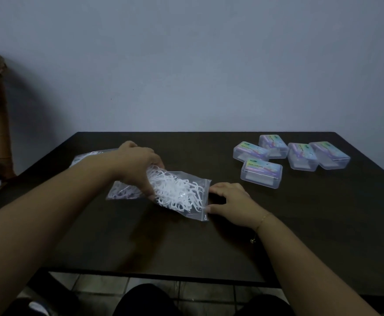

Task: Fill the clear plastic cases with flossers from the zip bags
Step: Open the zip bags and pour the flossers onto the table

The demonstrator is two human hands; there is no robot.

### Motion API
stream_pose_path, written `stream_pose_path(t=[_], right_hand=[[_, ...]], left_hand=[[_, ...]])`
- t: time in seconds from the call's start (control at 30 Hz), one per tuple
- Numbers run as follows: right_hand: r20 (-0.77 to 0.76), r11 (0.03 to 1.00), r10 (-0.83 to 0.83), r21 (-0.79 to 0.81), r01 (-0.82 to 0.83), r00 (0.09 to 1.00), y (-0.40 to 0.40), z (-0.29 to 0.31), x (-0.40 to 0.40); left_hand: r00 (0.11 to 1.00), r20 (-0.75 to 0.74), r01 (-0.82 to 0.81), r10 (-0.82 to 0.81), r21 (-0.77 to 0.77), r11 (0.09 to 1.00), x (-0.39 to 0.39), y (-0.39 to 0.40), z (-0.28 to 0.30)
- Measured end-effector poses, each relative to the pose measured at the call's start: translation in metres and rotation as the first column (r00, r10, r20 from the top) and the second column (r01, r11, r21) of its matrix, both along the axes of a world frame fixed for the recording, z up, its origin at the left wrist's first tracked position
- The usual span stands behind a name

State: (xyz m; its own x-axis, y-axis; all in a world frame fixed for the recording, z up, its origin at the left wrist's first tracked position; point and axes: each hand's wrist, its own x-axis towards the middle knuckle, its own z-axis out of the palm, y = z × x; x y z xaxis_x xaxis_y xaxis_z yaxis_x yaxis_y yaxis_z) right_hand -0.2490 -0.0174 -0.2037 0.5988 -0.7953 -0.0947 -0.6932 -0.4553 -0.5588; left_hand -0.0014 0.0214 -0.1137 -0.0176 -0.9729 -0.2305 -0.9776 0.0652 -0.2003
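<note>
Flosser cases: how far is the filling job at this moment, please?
Done: nothing visibly; the five cases sit closed at the table's right, and their contents are unclear. In hand: the left hand grips the bag of white flossers, while the right hand pinches its zip end. Left: opening the bag and cases and filling them. More bags wait beside it.

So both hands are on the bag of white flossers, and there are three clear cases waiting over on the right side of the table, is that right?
Not quite. The head view shows five clear cases, not three, grouped on the right side of the table. The rest holds: the left hand and the right hand are both on the bag of white flossers.
</note>
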Motion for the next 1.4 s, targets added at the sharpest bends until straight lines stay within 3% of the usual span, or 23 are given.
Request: stream_pose_path(t=[0.33, 0.57, 0.77, 0.97, 1.23, 1.4], right_hand=[[0.096, 0.998, -0.024, 0.059, 0.018, 0.995, -0.003, -0.005, -0.004], [0.145, 0.999, -0.035, 0.032, 0.03, 0.989, -0.001, -0.005, -0.004], [0.047, 0.999, -0.048, -0.021, 0.049, 0.998, 0.003, -0.003, 0.0], [0.074, 0.995, -0.093, -0.021, 0.095, 0.993, 0.007, -0.001, 0.001], [0.247, 0.983, -0.177, -0.008, 0.184, 0.953, 0.008, 0.004, -0.003], [0.055, 0.982, -0.124, -0.133, 0.131, 0.991, 0.014, 0.008, 0.007]], left_hand=[[0.996, 0.067, 0.06, -0.055, -0.074, 0.995, -0.006, 0.003, 0.007], [1.0, 0.008, 0.025, -0.025, -0.049, 0.999, 0.002, 0.003, -0.01], [0.983, -0.176, -0.059, 0.054, -0.022, 0.998, 0.013, 0.008, -0.035], [0.896, -0.425, -0.131, 0.127, 0.02, 0.991, 0.021, 0.013, -0.046], [0.858, -0.484, -0.172, 0.173, 0.046, 0.984, 0.029, 0.017, -0.045], [0.847, -0.485, -0.172, 0.219, 0.139, 0.975, 0.024, 0.02, -0.037]])
